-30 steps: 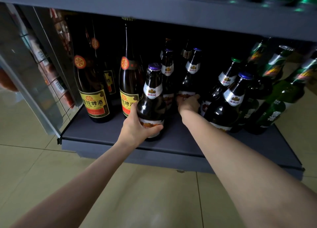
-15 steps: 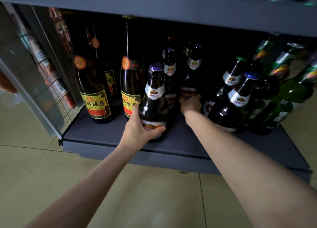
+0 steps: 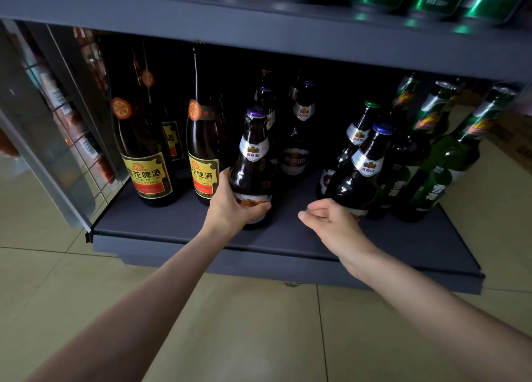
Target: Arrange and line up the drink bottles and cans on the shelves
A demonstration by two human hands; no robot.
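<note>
Left hand (image 3: 230,209) is wrapped round the lower body of the front brown bottle (image 3: 253,168), thumb across the bottom label. The bottle stands upright on the bottom shelf (image 3: 178,223), near the front edge, just right of the two tall yellow-label bottles (image 3: 149,157). More brown bottles (image 3: 299,140) stand behind it in the dark.

Right hand (image 3: 331,220) hangs above the shelf front, fingers loosely curled, holding nothing, just in front of the blue-cap bottle (image 3: 362,174).

Risks, as judged:
- Glass on glass. The held bottle is just beside the nearer yellow-label bottle; a slide left clips it. A push back hits the row behind, where depth is poorly lit and hard to judge.
- Low grip on a tall bottle. A fast slide tips the neck; a snag on the shelf would pivot it.
- Front edge is close, with only a slight lip showing. A pull forward could drop it onto the tile floor (image 3: 72,281).
- The right hand's knuckles are near the blue-cap bottle, with green bottles (image 3: 449,165) packed close behind. A nudge could topple several.
- Upper shelf (image 3: 259,33) overhangs; lifting risks a cap strike.
</note>
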